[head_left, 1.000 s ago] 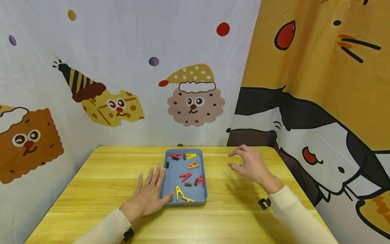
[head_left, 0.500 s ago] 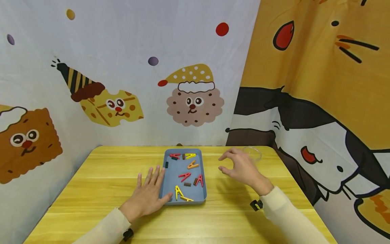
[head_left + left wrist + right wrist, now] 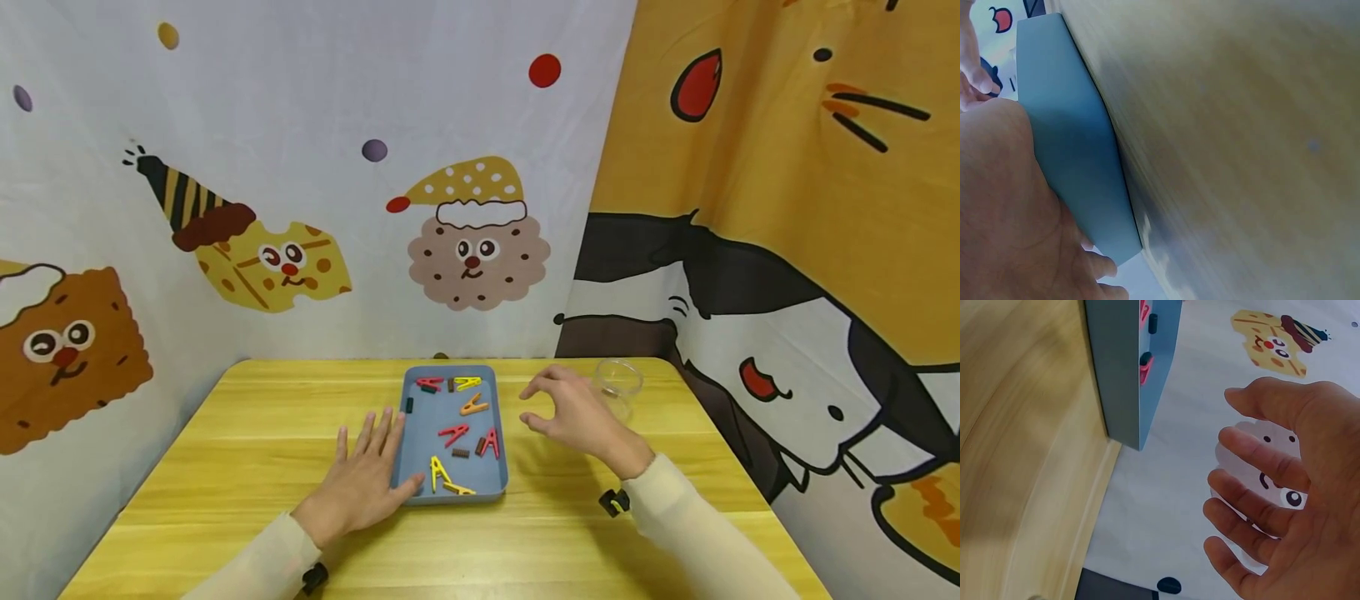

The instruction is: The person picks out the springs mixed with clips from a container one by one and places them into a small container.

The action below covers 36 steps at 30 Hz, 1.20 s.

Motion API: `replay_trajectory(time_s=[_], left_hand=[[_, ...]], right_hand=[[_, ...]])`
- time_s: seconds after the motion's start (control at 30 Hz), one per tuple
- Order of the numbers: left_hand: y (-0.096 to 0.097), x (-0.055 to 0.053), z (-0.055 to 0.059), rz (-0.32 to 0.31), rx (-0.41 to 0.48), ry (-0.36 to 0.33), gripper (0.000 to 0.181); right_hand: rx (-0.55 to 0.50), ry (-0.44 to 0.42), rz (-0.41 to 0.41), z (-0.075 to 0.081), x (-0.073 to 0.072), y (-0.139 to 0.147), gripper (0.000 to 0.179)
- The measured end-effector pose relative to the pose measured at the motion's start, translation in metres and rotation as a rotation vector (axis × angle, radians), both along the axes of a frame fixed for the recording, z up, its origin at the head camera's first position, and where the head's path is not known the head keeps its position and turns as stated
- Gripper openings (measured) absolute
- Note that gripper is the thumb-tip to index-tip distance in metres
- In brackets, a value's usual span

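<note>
A grey-blue tray [image 3: 442, 425] lies on the table, holding several clothespins: red [image 3: 453, 434], yellow [image 3: 438, 472] and orange [image 3: 473, 406]. Small ridged brown pieces [image 3: 461, 453] and dark green ones [image 3: 409, 405] lie among them. My left hand [image 3: 360, 483] rests against the tray's left side with fingers spread, its thumb at the near left rim. In the left wrist view the palm overlaps the tray's outer wall [image 3: 1075, 125]. My right hand [image 3: 581, 417] hovers right of the tray, fingers apart and slightly bent, with nothing between them, as the right wrist view also shows.
A clear round container [image 3: 621, 379] stands on the table [image 3: 285, 408] behind the right hand, partly covered by it. Cartoon-printed curtains [image 3: 300, 167] hang behind the table and along its right side.
My right hand has moved left toward the tray, bringing the clear round container into fuller view. My left hand and the tray's contents stay as they were.
</note>
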<state>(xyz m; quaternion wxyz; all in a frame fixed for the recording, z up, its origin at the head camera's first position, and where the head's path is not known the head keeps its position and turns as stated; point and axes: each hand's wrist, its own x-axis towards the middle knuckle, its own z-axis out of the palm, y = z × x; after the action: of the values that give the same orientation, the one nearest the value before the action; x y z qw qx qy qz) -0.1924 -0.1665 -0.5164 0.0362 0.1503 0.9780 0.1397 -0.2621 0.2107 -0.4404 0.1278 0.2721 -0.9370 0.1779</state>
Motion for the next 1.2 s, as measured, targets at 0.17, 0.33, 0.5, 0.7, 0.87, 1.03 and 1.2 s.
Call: replay_trajectory(time_s=[0.17,0.33,0.5,0.7,0.87,1.03,1.2], left_hand=[[0.0,0.0,0.0,-0.003,-0.002,0.001,0.106],[0.0,0.0,0.0,-0.005,-0.004,0.001,0.106],[0.0,-0.001,0.0,-0.002,0.004,-0.007,0.106],[0.0,-0.001,0.0,-0.001,0.002,-0.01,0.106],[0.0,-0.002,0.0,0.0,-0.001,-0.007,0.106],[0.0,-0.001,0.0,0.0,0.004,-0.01,0.106],[0.0,-0.001,0.001,-0.001,0.005,-0.01,0.106]], right_hand=[[0.022,-0.014,0.009,0.0,0.0,-0.009,0.025],[0.014,-0.046,0.026,-0.001,-0.001,-0.017,0.026],[0.012,-0.048,0.05,-0.003,-0.003,-0.022,0.027],[0.015,-0.05,0.064,-0.004,-0.003,-0.028,0.028],[0.026,-0.068,0.06,-0.006,-0.005,-0.034,0.025],[0.019,-0.094,0.065,-0.008,-0.007,-0.04,0.023],[0.029,-0.105,0.069,-0.008,-0.008,-0.047,0.023]])
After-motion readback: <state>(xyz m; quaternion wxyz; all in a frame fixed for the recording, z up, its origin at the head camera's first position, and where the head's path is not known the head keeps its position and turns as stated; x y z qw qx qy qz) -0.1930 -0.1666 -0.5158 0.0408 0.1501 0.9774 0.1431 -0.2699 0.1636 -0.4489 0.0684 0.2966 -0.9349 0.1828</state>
